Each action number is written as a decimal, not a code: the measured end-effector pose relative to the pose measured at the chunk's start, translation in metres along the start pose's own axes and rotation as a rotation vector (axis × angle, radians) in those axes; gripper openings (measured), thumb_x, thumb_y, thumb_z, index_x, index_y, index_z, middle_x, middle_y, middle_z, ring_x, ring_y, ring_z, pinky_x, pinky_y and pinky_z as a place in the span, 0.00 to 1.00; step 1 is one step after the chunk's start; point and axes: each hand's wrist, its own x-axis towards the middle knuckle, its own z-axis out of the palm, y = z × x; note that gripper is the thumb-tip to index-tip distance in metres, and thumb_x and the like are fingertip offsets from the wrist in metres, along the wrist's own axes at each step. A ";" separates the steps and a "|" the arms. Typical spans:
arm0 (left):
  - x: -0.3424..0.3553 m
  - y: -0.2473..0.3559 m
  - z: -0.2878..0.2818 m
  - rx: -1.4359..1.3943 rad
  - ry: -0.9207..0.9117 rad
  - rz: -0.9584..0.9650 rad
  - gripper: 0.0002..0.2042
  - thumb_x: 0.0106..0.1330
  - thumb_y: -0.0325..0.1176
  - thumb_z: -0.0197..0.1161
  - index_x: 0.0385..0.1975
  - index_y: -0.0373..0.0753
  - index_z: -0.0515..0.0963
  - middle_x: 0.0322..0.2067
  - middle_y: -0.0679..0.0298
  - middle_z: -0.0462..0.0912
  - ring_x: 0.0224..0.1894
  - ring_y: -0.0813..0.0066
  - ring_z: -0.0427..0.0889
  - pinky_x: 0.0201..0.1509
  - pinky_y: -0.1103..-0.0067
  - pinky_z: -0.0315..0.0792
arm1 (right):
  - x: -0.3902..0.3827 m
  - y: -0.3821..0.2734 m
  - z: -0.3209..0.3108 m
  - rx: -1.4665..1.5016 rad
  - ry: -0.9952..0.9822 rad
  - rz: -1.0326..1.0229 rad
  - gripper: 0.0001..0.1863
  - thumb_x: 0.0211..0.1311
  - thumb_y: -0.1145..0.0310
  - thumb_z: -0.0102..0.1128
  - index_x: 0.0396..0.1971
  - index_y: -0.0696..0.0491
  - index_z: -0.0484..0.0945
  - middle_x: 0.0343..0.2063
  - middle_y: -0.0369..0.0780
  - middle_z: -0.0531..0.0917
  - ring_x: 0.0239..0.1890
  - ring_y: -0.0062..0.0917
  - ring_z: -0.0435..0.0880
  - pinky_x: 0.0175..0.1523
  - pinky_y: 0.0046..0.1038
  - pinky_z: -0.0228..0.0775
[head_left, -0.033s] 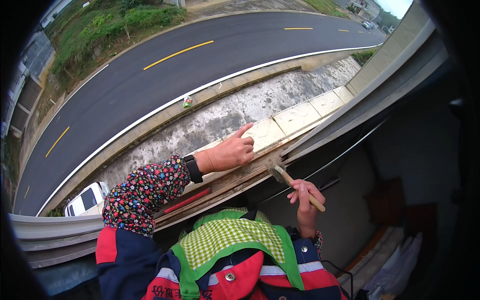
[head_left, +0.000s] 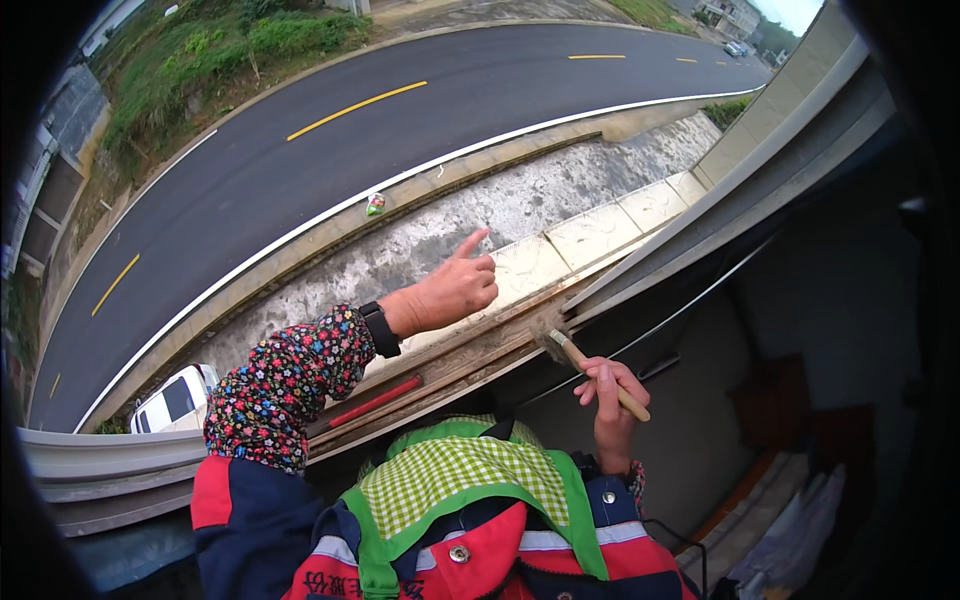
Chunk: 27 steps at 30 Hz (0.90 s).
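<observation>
My left hand (head_left: pixel 445 291) is held out over the window ledge, past the frame. Its index finger points away from me and the other fingers curl loosely, with nothing visible in them. In my right hand (head_left: pixel 612 395) is a paintbrush with a pale wooden handle (head_left: pixel 574 352), gripped between thumb and fingers. The brush's greyish bristles (head_left: pixel 549 332) rest at the dirty window track (head_left: pixel 480 349), near the edge of the sliding frame. A red rod-like tool (head_left: pixel 375 401) lies in the track below my left wrist.
Pale tiles (head_left: pixel 590 236) line the outer ledge. Grey window frame (head_left: pixel 740 200) rises at the right, with a dark room behind it. Outside lie a concrete strip (head_left: pixel 500 205) and an asphalt road (head_left: pixel 330 150). A white vehicle (head_left: pixel 180 395) stands at the lower left.
My left hand has shifted slightly up and to the left, away from the track. The right hand and the paintbrush look almost unmoved.
</observation>
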 end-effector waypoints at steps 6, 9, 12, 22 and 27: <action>-0.025 -0.015 -0.024 0.175 -0.354 -0.258 0.07 0.57 0.26 0.59 0.33 0.37 0.81 0.35 0.60 0.78 0.53 0.66 0.78 0.75 0.47 0.51 | 0.006 0.010 0.007 0.060 -0.020 -0.046 0.11 0.74 0.73 0.51 0.37 0.65 0.80 0.41 0.46 0.84 0.23 0.17 0.78 0.36 0.24 0.80; -0.023 0.017 -0.013 -0.157 -0.194 -0.022 0.14 0.63 0.27 0.56 0.47 0.33 0.79 0.52 0.57 0.80 0.64 0.61 0.72 0.75 0.59 0.56 | 0.010 0.013 0.012 0.021 -0.003 -0.064 0.15 0.77 0.68 0.49 0.36 0.65 0.79 0.40 0.47 0.84 0.23 0.19 0.79 0.36 0.25 0.81; -0.017 0.039 -0.005 -0.209 -0.149 0.164 0.18 0.64 0.29 0.54 0.52 0.32 0.76 0.52 0.55 0.80 0.66 0.61 0.70 0.74 0.63 0.58 | 0.014 0.013 0.017 -0.071 -0.018 -0.053 0.14 0.77 0.70 0.49 0.37 0.65 0.79 0.40 0.46 0.84 0.23 0.19 0.79 0.35 0.24 0.80; -0.017 0.057 -0.002 -0.227 -0.196 0.052 0.19 0.57 0.29 0.61 0.50 0.32 0.79 0.46 0.56 0.83 0.57 0.62 0.77 0.62 0.64 0.67 | 0.023 0.011 0.026 -0.111 0.060 -0.209 0.07 0.69 0.76 0.54 0.33 0.62 0.81 0.30 0.41 0.84 0.24 0.20 0.82 0.28 0.22 0.73; -0.015 0.046 0.006 -0.248 -0.159 0.161 0.14 0.51 0.28 0.64 0.39 0.34 0.83 0.36 0.60 0.82 0.49 0.65 0.79 0.55 0.67 0.69 | 0.022 0.019 0.030 -0.093 0.093 -0.239 0.10 0.73 0.73 0.53 0.35 0.61 0.81 0.29 0.37 0.82 0.19 0.13 0.76 0.24 0.18 0.67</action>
